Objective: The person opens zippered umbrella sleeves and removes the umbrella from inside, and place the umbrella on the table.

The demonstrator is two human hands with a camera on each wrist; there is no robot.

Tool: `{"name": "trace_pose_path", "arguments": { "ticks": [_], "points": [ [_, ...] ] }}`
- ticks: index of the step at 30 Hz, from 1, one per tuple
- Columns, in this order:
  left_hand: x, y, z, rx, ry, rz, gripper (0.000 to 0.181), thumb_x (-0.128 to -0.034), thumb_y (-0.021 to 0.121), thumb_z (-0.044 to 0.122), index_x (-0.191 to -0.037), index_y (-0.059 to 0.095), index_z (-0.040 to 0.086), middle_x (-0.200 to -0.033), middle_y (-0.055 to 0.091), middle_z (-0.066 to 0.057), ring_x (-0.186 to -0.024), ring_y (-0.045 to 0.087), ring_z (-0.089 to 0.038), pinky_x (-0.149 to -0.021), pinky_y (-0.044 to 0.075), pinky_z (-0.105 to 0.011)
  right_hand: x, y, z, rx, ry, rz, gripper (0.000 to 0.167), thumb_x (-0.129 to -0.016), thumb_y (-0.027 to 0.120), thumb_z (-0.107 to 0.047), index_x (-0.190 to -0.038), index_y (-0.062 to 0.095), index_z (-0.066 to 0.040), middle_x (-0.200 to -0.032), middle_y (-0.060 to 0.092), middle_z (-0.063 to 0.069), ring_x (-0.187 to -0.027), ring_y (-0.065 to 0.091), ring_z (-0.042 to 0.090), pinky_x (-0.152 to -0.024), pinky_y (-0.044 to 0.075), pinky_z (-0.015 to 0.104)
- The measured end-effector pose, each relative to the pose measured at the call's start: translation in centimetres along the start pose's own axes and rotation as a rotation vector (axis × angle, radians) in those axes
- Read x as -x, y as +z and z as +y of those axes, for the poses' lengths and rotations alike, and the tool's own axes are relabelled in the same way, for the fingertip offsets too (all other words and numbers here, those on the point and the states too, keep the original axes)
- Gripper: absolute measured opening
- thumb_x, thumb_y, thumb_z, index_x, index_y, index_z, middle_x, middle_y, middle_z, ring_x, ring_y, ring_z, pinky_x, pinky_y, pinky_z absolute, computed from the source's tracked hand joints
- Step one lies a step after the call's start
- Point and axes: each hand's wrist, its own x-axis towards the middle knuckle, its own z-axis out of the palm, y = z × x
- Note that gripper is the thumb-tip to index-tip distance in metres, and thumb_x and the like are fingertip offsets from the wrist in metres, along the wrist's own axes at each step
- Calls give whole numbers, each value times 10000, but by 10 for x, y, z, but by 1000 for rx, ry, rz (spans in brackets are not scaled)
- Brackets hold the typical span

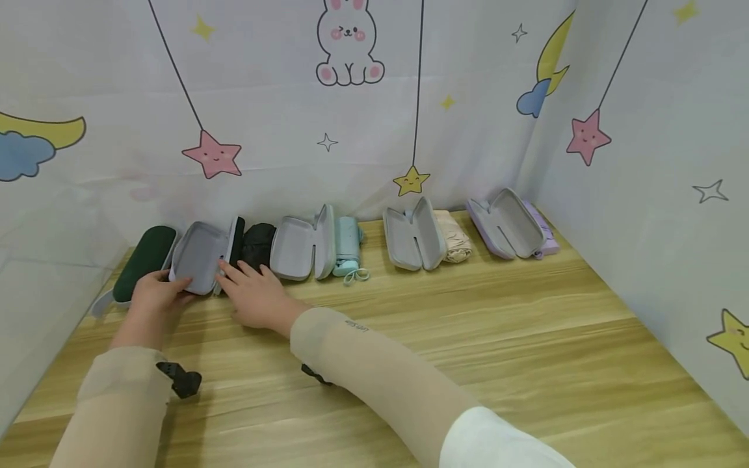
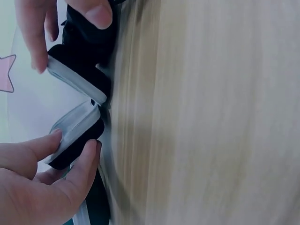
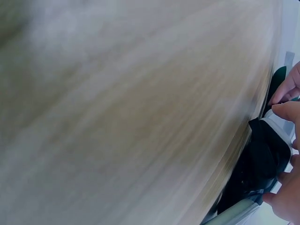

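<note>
A zippered hard case (image 1: 200, 259) with grey lining and a black outside stands spread wide at the left of the table. My left hand (image 1: 157, 294) grips its left half; in the left wrist view the thumb lies on the lining and the fingers (image 2: 86, 164) on the black shell. Extended fingers of my right hand (image 1: 257, 296) touch the edge of the right half (image 2: 79, 77), holding no visible object. Beside that half lies a black folded umbrella (image 1: 259, 246), partly covered by the right hand in the right wrist view.
A dark green case (image 1: 145, 263) lies at the far left. Rightward stand a spread case (image 1: 294, 250) with a teal folded umbrella (image 1: 348, 244), another (image 1: 404, 242) by a beige folded bundle (image 1: 453, 239), and a purple case (image 1: 509, 224) by a purple item (image 1: 547, 234). A curtain (image 1: 281, 117) hangs behind.
</note>
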Motion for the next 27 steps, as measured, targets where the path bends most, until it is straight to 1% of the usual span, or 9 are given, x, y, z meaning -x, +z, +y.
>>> {"name": "trace_pose_path", "arguments": {
  "ticks": [5,10,13,15,16,18,21,23,27],
  "points": [
    [-2,-6,-5,-24,-23,69,708,-994,499,115,-1519,59,-65,-1522,116,-355,-544,560,43,-708,560,-259,1,2,-2,-31,5,-20,825,-938,519,-577,-1558,26,-347,-1587,-182,-138,-1464,-57,102,-1165,121,396],
    [-1,-8,-7,-48,1,109,692,-985,521,116,-1507,116,-90,-1498,170,-372,-526,567,42,-683,561,-255,2,3,-2,-17,10,-18,838,-929,518,-596,-1560,27,-344,-1593,-176,-130,-1469,-41,123,-1163,132,400],
    [4,-8,-7,-76,32,119,674,-994,522,170,-1496,165,-105,-1451,278,-372,-564,569,51,-692,561,-259,2,3,-1,-8,5,-12,838,-927,518,-600,-1561,34,-342,-1600,-161,-120,-1471,-32,132,-1162,140,402],
    [8,-9,-6,-98,47,137,668,-998,518,225,-1484,209,-112,-1324,417,-373,-574,581,37,-683,562,-265,2,3,-1,-13,2,-9,839,-927,519,-601,-1560,33,-343,-1600,-159,-120,-1471,-39,132,-1163,135,403],
    [9,-10,-6,-111,56,150,661,-1000,513,254,-1475,240,-116,-1230,489,-332,-577,585,28,-673,562,-263,2,3,0,-15,-1,-7,841,-926,524,-598,-1562,38,-339,-1603,-149,-117,-1472,-35,136,-1162,138,406],
    [12,-12,-5,-120,67,185,658,-1002,497,305,-1454,291,-125,-992,614,-176,-562,602,3,-625,559,-256,0,3,1,-20,1,-7,838,-928,519,-598,-1560,30,-346,-1600,-151,-123,-1470,-48,130,-1164,130,406],
    [14,-17,-4,-79,71,226,641,-1006,467,327,-1438,324,-126,-708,593,60,-542,607,-16,-579,548,-238,-2,2,3,-32,3,-8,829,-933,515,-592,-1558,25,-353,-1602,-139,-128,-1467,-61,119,-1165,119,406],
    [16,-21,-4,-47,61,246,628,-1011,453,318,-1446,318,-114,-606,566,117,-534,598,-17,-558,537,-221,-2,1,4,-40,3,-11,818,-939,508,-586,-1556,20,-360,-1601,-136,-131,-1465,-68,114,-1166,112,403],
    [19,-28,-5,21,8,302,593,-999,466,282,-1466,329,-57,-589,540,149,-534,583,-16,-541,522,-203,2,-1,7,-40,-8,-7,800,-950,498,-574,-1556,20,-363,-1607,-113,-122,-1466,-57,119,-1167,97,396]
  ]
}}
